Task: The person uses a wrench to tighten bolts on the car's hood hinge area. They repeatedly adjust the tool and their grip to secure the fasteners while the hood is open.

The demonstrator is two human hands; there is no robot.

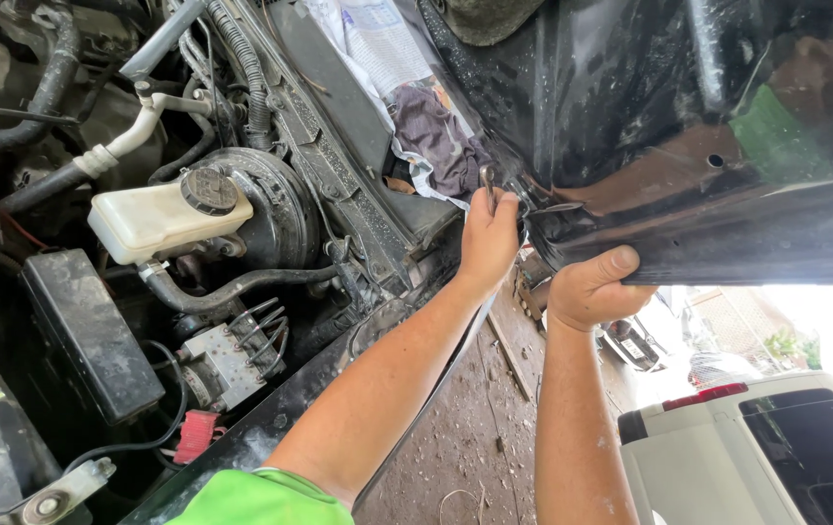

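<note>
Looks like hood hinge work going on here. The left hand [489, 233] is closed around a small metal wrench [487, 185], fingers curled tight on the handle, with the tool's head up at the hinge bolt [523, 197] where the raised black hood [689, 126] meets the rear corner of the engine bay. The right hand [591, 287] is just beside it, gripping the hood's lower edge: thumb pressed flat on the outer face, the other fingers wrapped underneath and out of sight. Seems to be taking the panel's weight or holding it steady.

My read is that the bolt is mid-turn, though I can't tell loosening from tightening. Whatever comes next wants the right hand firm on that edge, since a hood on a slack hinge will shift, and the wrench has very little swing room up there, so short strokes and resetting the tool.

Around it: a crumpled dark rag [441, 136] and some printed paper [368, 39] are stuffed along the cowl at the back of the bay, just left of the hands. Further left sits the white brake fluid reservoir [159, 219] with its black cap [208, 191], and below it the ABS block [231, 355] with its metal lines. A black fuse box [90, 331] lies near the bay's left side. Past the fender, a white vehicle [757, 457] is parked on the ground below.
</note>
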